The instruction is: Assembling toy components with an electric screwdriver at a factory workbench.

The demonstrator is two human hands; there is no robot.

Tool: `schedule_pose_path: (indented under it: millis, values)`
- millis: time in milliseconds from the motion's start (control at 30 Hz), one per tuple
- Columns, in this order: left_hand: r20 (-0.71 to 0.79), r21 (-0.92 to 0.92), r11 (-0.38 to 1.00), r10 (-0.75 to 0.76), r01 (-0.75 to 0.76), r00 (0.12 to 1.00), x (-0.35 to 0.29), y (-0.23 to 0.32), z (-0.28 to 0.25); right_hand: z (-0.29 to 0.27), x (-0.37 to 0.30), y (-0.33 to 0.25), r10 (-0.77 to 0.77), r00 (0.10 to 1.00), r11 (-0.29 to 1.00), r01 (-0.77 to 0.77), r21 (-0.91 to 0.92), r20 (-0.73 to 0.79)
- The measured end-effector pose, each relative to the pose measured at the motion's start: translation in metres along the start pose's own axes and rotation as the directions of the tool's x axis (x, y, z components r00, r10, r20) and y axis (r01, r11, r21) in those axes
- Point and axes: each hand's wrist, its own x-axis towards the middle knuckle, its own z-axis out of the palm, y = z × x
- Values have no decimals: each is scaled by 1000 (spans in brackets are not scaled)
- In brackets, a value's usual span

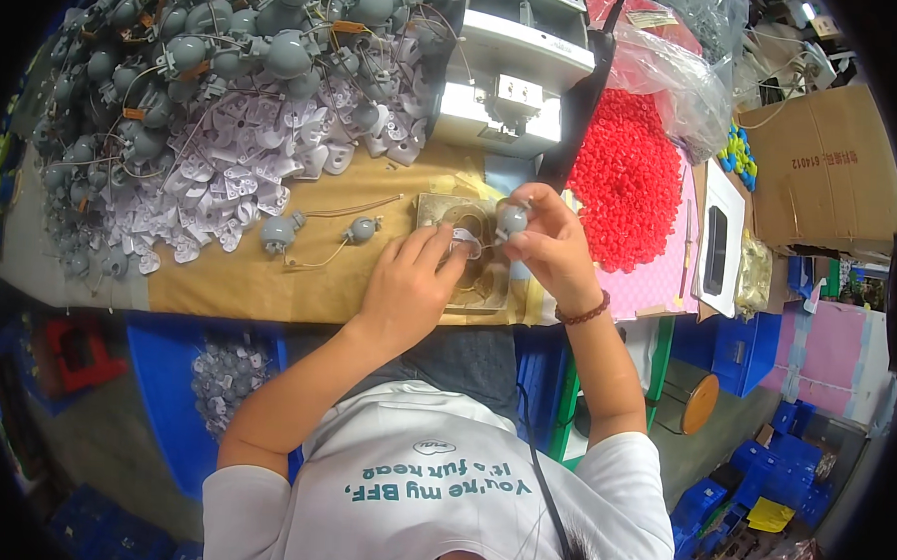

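Observation:
My right hand (550, 246) pinches a small grey ball-shaped part (512, 220) between thumb and fingers, just over the right side of a square metal fixture (483, 297). My left hand (408, 286) reaches onto the same fixture. Its fingertips are closed at a small white plastic piece (465, 241) lying there, and they cover part of it. To the left of this hand, a grey ball part with a wire (363, 228) and a larger grey ball part (278, 233) rest on the brown table covering (218, 288).
Heaps of white plastic pieces (239, 151) and grey ball parts (288, 55) fill the table's left. Behind the fixture stands a white machine (511, 113). Small red parts (628, 178) are piled on the right, near a cardboard box (824, 171). A blue bin (164, 368) stands below the edge.

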Motion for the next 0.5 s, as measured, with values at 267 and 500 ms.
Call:
schedule_pose_path:
  millis: [267,500]
  values:
    - [-35,-98,995,19,-23,999,3,-5,-7,23,12,-11,102,985,482,-171,-859,-139]
    - [-60,-101,995,-7,1,998,8,-6,-4,22,7,5,-140,989,274,-15,-962,-56]
